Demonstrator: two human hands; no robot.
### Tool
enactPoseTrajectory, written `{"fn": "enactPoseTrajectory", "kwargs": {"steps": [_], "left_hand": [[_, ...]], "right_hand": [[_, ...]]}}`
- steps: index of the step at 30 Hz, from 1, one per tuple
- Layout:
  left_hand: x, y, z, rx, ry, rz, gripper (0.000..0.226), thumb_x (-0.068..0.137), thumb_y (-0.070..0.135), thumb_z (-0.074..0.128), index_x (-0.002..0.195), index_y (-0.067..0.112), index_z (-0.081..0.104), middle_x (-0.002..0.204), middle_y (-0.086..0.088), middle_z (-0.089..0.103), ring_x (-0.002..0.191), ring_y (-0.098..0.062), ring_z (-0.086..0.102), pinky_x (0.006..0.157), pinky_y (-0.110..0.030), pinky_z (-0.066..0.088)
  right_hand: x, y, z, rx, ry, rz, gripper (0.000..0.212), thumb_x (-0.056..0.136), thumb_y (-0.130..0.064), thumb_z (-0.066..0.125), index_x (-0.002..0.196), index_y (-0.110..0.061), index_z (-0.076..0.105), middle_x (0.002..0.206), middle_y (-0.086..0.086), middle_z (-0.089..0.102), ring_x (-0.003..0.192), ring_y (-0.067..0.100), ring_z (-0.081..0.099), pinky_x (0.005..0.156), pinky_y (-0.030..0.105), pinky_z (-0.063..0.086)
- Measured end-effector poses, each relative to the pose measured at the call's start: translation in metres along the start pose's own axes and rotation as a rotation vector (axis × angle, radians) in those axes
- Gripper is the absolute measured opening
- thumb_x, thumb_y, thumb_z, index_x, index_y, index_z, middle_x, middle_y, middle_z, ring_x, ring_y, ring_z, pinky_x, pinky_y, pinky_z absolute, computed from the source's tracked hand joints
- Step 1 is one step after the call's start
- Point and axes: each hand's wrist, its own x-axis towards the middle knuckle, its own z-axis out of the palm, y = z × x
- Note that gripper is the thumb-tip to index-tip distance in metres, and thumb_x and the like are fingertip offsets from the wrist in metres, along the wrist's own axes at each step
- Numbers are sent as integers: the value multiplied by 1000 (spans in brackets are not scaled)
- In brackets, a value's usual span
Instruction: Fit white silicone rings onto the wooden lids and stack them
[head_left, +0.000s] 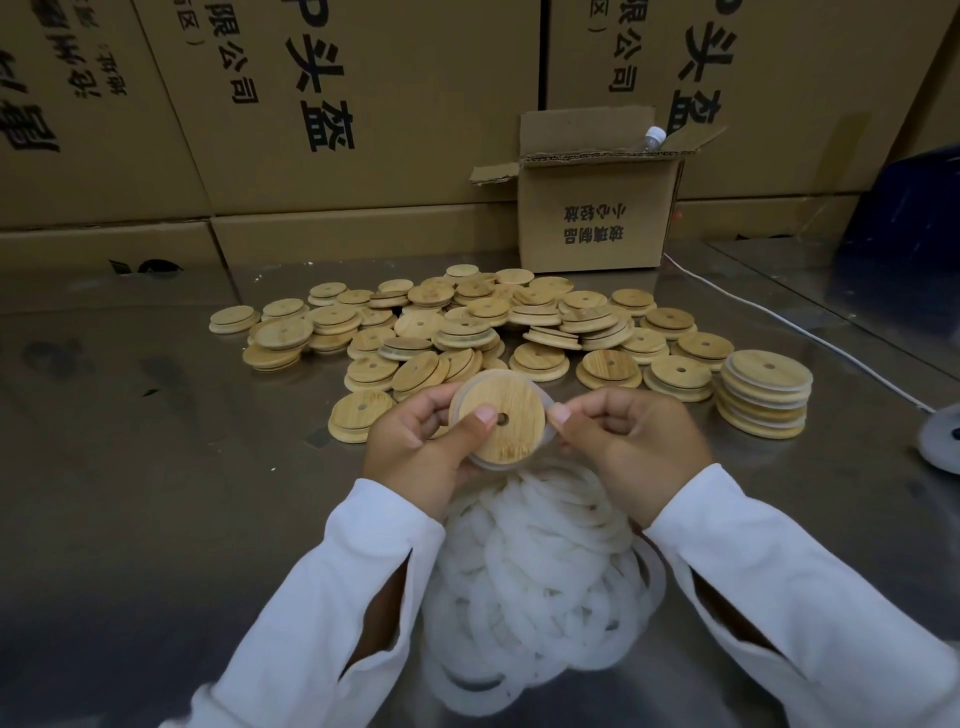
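Note:
My left hand (415, 447) grips a round wooden lid (511, 421) with a centre hole, thumb pressed on its face. A white silicone ring (545, 395) runs round the lid's rim, and my right hand (623, 441) pinches the ring at the lid's right edge. Below my hands lies a heap of loose white silicone rings (540, 571). Many bare wooden lids (467, 327) are scattered on the metal table (156, 467) beyond. At the right stands a neat stack of lids with rings fitted (763, 395).
An open small cardboard box (597, 208) with a bottle inside stands at the back. Large cartons (311, 104) wall off the rear. A white cable (779, 322) crosses the table's right side, near a white round object (943, 441) at the edge.

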Motion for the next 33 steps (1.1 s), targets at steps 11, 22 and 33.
{"fn": "enactPoseTrajectory", "kwargs": {"steps": [11, 22, 33], "left_hand": [[1, -5, 0, -30, 6, -32, 17, 79, 0, 61, 90, 11, 66, 88, -9, 71, 80, -19, 69, 60, -26, 57], [1, -6, -2, -26, -3, -43, 15, 77, 1, 62, 87, 11, 67, 78, -6, 73, 75, -18, 70, 60, -27, 57], [0, -3, 2, -148, -32, -85, 16, 79, -4, 56, 89, 4, 64, 72, -6, 73, 69, -16, 70, 55, -24, 56]], "right_hand": [[-3, 4, 6, -38, -8, -26, 16, 82, -13, 63, 68, -19, 61, 55, -7, 63, 55, 3, 57, 59, 16, 49], [-8, 4, 6, -7, 5, -2, 14, 81, -14, 66, 68, -17, 63, 53, -7, 64, 45, -4, 52, 48, 7, 40], [-7, 1, 4, -70, 13, -34, 12, 82, -14, 65, 71, -18, 63, 68, 0, 68, 71, 17, 65, 64, 21, 49]]}}
